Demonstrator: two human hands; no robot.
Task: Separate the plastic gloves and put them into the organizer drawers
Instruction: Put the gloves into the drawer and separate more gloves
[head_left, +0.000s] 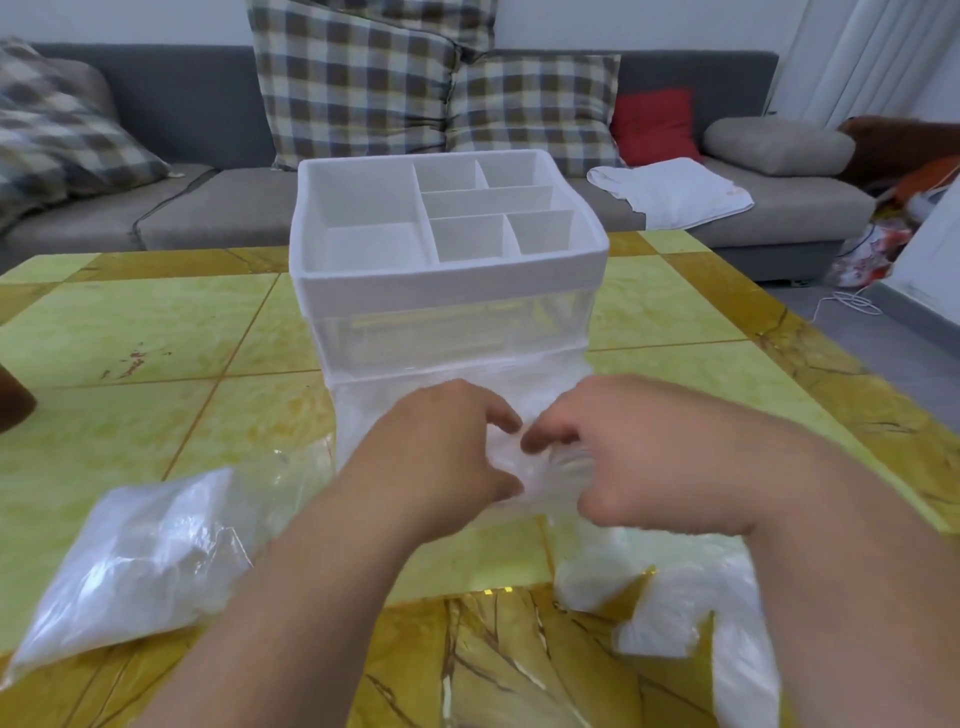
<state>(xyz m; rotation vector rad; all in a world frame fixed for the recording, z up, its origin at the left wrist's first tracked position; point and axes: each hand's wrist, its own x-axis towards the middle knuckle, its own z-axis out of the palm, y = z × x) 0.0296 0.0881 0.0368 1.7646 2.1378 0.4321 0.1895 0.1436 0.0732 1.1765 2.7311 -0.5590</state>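
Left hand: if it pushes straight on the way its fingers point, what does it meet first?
The crumpled plastic glove that the left hand pinches, then almost at once the right hand, whose fingers face it. The organizer stands just behind; depth there is unclear.

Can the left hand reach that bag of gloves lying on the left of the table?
Probably yes. Nothing stands between the left hand and the bag of gloves beside it, but that hand is pinching a plastic glove and would have to let go first.
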